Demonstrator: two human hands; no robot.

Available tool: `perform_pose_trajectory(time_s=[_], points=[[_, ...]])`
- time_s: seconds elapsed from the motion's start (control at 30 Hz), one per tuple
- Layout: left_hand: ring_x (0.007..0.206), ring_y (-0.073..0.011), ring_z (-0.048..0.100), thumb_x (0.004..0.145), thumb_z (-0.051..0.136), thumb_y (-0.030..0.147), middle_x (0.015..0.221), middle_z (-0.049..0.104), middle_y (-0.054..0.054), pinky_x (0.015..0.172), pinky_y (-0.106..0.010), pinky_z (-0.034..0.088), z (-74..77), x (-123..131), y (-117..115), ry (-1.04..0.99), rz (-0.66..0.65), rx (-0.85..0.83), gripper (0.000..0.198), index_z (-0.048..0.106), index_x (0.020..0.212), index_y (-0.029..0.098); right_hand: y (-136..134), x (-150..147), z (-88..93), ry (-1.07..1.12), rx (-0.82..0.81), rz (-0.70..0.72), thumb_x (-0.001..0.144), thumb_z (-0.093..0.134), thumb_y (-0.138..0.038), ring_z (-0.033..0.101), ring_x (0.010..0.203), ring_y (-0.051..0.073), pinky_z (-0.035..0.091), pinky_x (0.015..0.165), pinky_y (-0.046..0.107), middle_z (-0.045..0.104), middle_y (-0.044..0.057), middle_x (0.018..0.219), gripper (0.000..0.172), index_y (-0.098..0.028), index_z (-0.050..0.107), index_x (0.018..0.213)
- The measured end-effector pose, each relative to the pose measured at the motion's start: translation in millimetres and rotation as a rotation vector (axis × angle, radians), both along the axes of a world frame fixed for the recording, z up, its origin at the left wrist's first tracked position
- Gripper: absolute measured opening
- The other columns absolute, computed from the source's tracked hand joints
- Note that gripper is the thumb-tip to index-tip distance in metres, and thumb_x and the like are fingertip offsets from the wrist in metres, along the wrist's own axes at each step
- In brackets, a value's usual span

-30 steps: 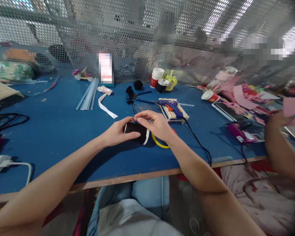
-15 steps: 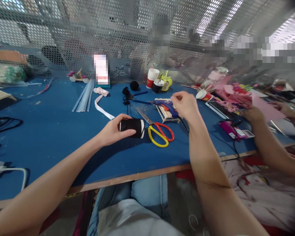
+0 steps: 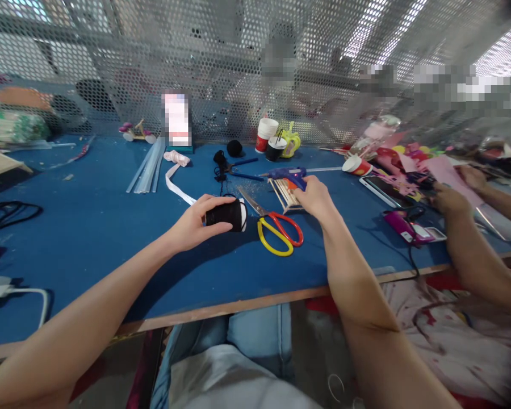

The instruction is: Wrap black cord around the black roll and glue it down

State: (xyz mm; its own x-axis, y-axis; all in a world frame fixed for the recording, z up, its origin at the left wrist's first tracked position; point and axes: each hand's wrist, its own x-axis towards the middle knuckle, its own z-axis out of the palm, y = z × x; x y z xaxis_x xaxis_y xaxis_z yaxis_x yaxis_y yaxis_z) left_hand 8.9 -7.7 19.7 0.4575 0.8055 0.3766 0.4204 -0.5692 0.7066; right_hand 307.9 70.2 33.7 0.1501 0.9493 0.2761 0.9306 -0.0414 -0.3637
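Observation:
My left hand [image 3: 200, 224] is wrapped round a paper cup covered in black yarn [image 3: 223, 216], which lies on its side with a white end facing right. A strand of the yarn loops over that end. Fingers of my right hand [image 3: 315, 196] close round the handle of a blue hot glue gun [image 3: 286, 173], its nozzle to the left. From the gun's back a clear glue stick [image 3: 323, 169] juts out. Beneath the gun is a small rack of wooden sticks [image 3: 283, 196]. Scissors [image 3: 276, 230] with yellow and red handles lie open between my hands.
Behind are pliers [image 3: 242, 163], a black ball [image 3: 234, 149], cups [image 3: 267, 135], a phone [image 3: 177, 122] and glue sticks [image 3: 147, 170]. White ribbon [image 3: 176, 184] runs toward my left hand. At right, another person's hands [image 3: 453, 201] work near pink paper [image 3: 451, 176].
My right hand has come down from above the back of the glue gun and closed round its handle. The glue stick behind it now shows. My left hand has tilted the cup slightly.

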Motion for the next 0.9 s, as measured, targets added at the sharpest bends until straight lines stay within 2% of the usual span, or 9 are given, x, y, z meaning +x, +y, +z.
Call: perform_pose_trajectory(time_s=[0.1, 0.17, 0.27, 0.37, 0.47, 0.6, 0.7, 0.8, 0.9], points=[[0.097, -0.0202, 0.053, 0.075, 0.062, 0.037, 0.108, 0.054, -0.008, 0.085, -0.035, 0.043, -1.0, 0.9, -0.1, -0.028, 0.017, -0.011, 0.048, 0.049, 0.119, 0.021, -9.8, -4.5, 7.3, 0.276, 0.099, 0.013, 0.065, 0.061, -0.023, 0.059, 0.086, 0.024, 0.044, 0.075, 0.034, 0.063, 0.014, 0.096, 0.045, -0.009, 0.052, 0.107], [0.095, -0.0198, 0.054, 0.073, 0.064, 0.037, 0.109, 0.055, -0.008, 0.083, -0.033, 0.044, -1.4, 1.5, 0.0, -0.071, 0.041, -0.050, 0.050, 0.049, 0.117, 0.019, -20.1, -8.8, 15.4, 0.513, 0.105, 0.145, 0.062, 0.063, -0.020, 0.059, 0.076, 0.019, 0.045, 0.067, 0.030, 0.063, 0.009, 0.089, 0.039, -0.012, 0.054, 0.099], [0.089, -0.0186, 0.056, 0.071, 0.065, 0.039, 0.105, 0.057, -0.007, 0.076, -0.030, 0.046, -1.5, 1.4, 0.5, -0.129, 0.080, -0.129, 0.052, 0.047, 0.115, 0.018, -38.2, -16.6, 27.8, 0.723, -0.047, 0.407, 0.066, 0.062, -0.023, 0.053, 0.056, 0.012, 0.043, 0.055, 0.026, 0.057, 0.000, 0.062, 0.012, -0.015, 0.055, 0.072], [0.079, -0.0165, 0.056, 0.069, 0.066, 0.042, 0.096, 0.058, -0.005, 0.068, -0.028, 0.046, -3.1, 0.7, 1.5, -0.125, 0.120, -0.176, 0.051, 0.047, 0.110, 0.018, -53.4, -29.5, 32.7, 0.787, -0.130, 0.568, 0.071, 0.062, -0.028, 0.047, 0.049, 0.008, 0.040, 0.051, 0.023, 0.050, -0.003, 0.051, 0.017, -0.016, 0.054, 0.063], [0.073, -0.0148, 0.054, 0.066, 0.068, 0.044, 0.090, 0.057, -0.003, 0.064, -0.027, 0.046, -6.6, 1.1, 1.9, -0.081, 0.147, -0.172, 0.051, 0.046, 0.105, 0.018, -61.7, -49.6, 26.6, 0.948, -0.181, 0.598, 0.071, 0.064, -0.033, 0.051, 0.051, 0.008, 0.042, 0.049, 0.022, 0.055, -0.002, 0.057, 0.019, -0.016, 0.058, 0.075], [0.069, -0.0129, 0.053, 0.067, 0.067, 0.044, 0.090, 0.056, -0.003, 0.061, -0.025, 0.045, -9.6, 3.6, -0.1, -0.042, 0.135, -0.145, 0.052, 0.041, 0.104, 0.018, -65.3, -75.8, 11.9, 1.159, -0.273, 0.592, 0.069, 0.065, -0.036, 0.061, 0.070, 0.012, 0.052, 0.063, 0.027, 0.064, 0.004, 0.089, 0.026, -0.017, 0.060, 0.086], [0.067, -0.0128, 0.054, 0.069, 0.064, 0.045, 0.091, 0.057, -0.004, 0.061, -0.025, 0.045, -8.6, 5.2, -2.3, 0.016, 0.118, -0.112, 0.056, 0.039, 0.111, 0.018, -66.4, -85.7, 4.8, 1.251, -0.319, 0.623, 0.069, 0.065, -0.035, 0.062, 0.072, 0.012, 0.053, 0.069, 0.030, 0.065, 0.004, 0.097, 0.026, -0.020, 0.060, 0.091], [0.085, -0.0181, 0.057, 0.075, 0.059, 0.044, 0.104, 0.057, -0.007, 0.075, -0.031, 0.047, -6.3, 6.1, -3.8, 0.093, 0.042, -0.025, 0.060, 0.036, 0.125, 0.021, -67.3, -89.0, 2.2, 1.263, -0.343, 0.615, 0.069, 0.065, -0.035, 0.062, 0.076, 0.014, 0.052, 0.073, 0.031, 0.066, 0.003, 0.090, 0.023, -0.020, 0.062, 0.086], [0.104, -0.0221, 0.052, 0.081, 0.053, 0.042, 0.116, 0.050, -0.010, 0.089, -0.036, 0.043, -4.2, 6.4, -4.8, 0.174, 0.001, 0.069, 0.058, 0.033, 0.132, 0.024, -67.6, -90.4, 2.0, 1.266, -0.336, 0.589, 0.069, 0.066, -0.035, 0.063, 0.079, 0.014, 0.051, 0.077, 0.031, 0.067, 0.003, 0.086, 0.021, -0.020, 0.063, 0.084]])
